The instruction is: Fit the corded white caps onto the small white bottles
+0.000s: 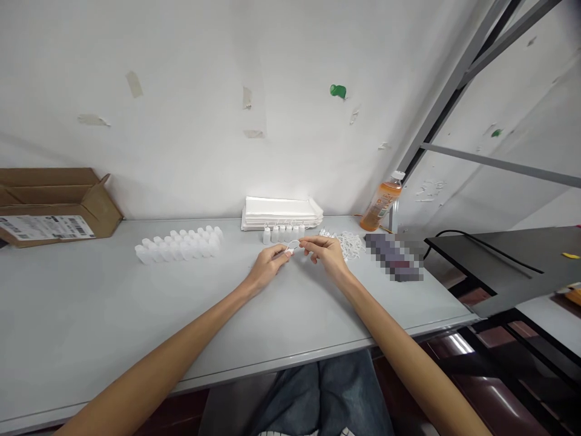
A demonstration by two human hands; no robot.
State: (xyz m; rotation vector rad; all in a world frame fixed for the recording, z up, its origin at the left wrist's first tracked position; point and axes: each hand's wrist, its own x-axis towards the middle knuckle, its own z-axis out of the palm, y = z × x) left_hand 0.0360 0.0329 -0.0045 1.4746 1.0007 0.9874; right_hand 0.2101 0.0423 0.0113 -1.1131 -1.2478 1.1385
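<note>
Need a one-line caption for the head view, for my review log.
Left hand and right hand hold a small white looped piece over a grey table, near white plastic bottles.

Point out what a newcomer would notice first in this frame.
The left hand and right hand meet mid-table, holding a small white piece over the grey table. To their left sits a block of white plastic bottles. Toward the back right, a tilted orange drink bottle stands out against the white wall.
</note>
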